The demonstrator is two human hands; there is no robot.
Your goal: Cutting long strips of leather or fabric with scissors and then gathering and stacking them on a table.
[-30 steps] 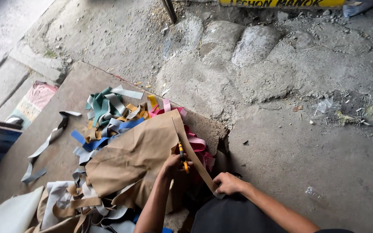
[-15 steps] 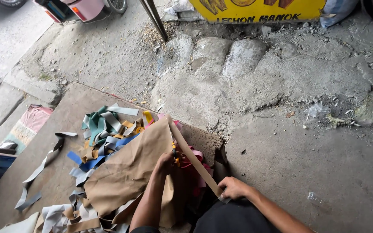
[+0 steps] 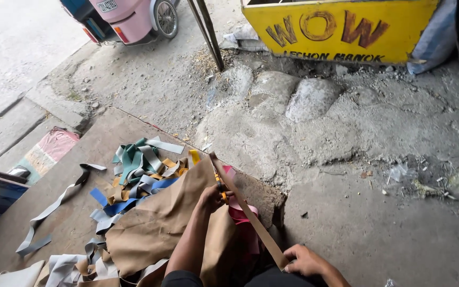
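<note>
Left hand: the left hand (image 3: 212,196) is closed around orange-handled scissors (image 3: 221,190), held at the upper edge of a large tan sheet of leather-like material (image 3: 160,226).
Right hand: the right hand (image 3: 306,260) is pinched shut on the near end of a long narrow tan strip (image 3: 248,212), held low at the bottom of the view.
Tan strip: it is stretched taut from the right hand up and leftward to the far edge of the tan sheet, just beside the scissors; the blades cannot be made out.
Tan sheet: it is draped over a flat brown board (image 3: 86,154) and toward the person's lap, with pink material (image 3: 243,218) seen beneath the strip.
Scrap pile: teal, blue, grey and yellow offcut strips (image 3: 139,172) are heaped on the board just beyond the sheet; 1 long grey strip (image 3: 54,204) lies apart to the left.
Containers: a yellow painted box-like stand (image 3: 341,32) is seen at the top, well apart from the hands; its inside is not shown.
Ground: rough cracked concrete (image 3: 357,149) is spread to the right of the board.
</note>
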